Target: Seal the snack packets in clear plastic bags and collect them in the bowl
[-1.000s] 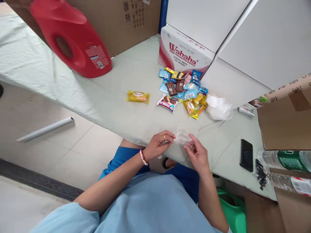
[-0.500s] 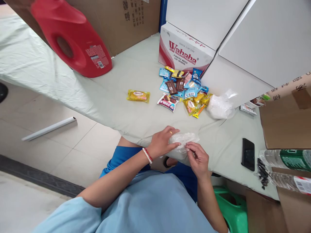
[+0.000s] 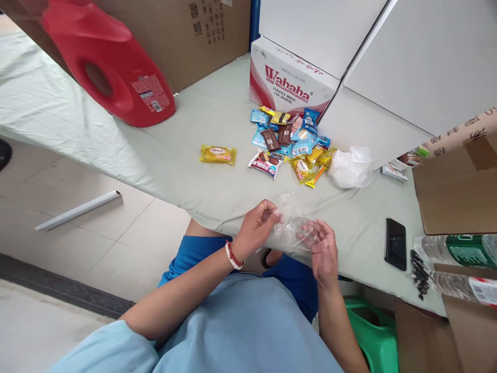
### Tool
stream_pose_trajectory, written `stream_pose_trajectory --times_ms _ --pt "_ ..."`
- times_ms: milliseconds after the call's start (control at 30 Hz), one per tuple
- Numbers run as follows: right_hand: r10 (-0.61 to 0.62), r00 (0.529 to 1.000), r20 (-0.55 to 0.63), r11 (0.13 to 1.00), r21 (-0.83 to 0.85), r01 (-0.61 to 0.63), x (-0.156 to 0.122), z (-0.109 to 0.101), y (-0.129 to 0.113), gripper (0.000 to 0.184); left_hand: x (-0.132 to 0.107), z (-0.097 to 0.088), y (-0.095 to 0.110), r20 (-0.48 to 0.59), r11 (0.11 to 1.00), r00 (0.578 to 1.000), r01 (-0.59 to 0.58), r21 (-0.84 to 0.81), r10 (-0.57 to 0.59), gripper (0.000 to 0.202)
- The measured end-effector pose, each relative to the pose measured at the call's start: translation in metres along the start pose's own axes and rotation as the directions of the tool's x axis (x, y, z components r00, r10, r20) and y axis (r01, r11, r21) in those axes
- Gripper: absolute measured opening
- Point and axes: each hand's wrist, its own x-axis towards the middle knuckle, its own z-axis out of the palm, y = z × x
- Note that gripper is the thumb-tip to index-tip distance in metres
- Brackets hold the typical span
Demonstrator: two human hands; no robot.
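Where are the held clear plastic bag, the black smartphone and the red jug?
Clear plastic bag [image 3: 290, 228], head view, crumpled middle.
Black smartphone [image 3: 396, 244], head view, upward face's middle.
Red jug [image 3: 123, 71], head view, beside its handle opening.

Head-worn camera looks forward and down

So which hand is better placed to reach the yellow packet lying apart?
Probably the left hand: though holding the clear plastic, it is nearer the yellow packet. The right hand is farther, partly seen through that plastic.
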Motion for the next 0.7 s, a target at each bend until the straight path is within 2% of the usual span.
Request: stream_pose_trajectory --times_ms 67,133,267,400,467,567,633,700 --pt "0.095 0.994 -0.053 0.995 -0.025 -0.096 0.0 0.01 0.003 0.069 -0.004 0.005 0.004 -0.012 1.0 1.0 -0.018 -0.014 0.017 0.029" --pt "0.128 0.978 -0.164 0.985 -0.092 -0.144 0.002 0.012 0.004 0.074 -0.005 0.003 0.007 -0.05 0.999 0.998 -0.039 0.013 0.039 0.029" --pt "0.116 0.933 -0.342 0.991 -0.028 -0.134 0.017 -0.009 -0.004 0.064 0.002 -0.024 0.015 -0.139 0.985 0.988 -0.049 0.166 0.073 0.025" --pt "0.025 0.91 -0.413 0.996 -0.071 -0.06 0.034 -0.03 -0.022 0.041 0.005 -0.05 0.025 -0.076 0.944 0.985 -0.122 0.308 0.152 0.019" --pt "-0.014 0.911 -0.411 0.999 -0.04 -0.003 0.037 -0.03 -0.032 0.034 0.005 -0.055 0.027 -0.036 0.91 0.976 -0.186 0.371 0.215 0.018" --pt "0.09 0.935 -0.343 0.99 0.131 -0.048 0.035 -0.025 -0.049 0.033 0.003 -0.057 0.028 -0.002 0.897 0.971 -0.22 0.384 0.239 0.019" --pt "0.213 0.946 -0.243 0.964 0.208 -0.164 0.032 -0.025 -0.059 0.033 0.002 -0.058 0.028 -0.016 0.954 0.988 -0.142 0.265 0.152 0.021" --pt "0.326 0.94 -0.103 0.93 0.216 -0.299 0.03 -0.03 -0.066 0.034 0.003 -0.06 0.03 -0.038 0.999 0.999 0.006 0.039 -0.005 0.028"
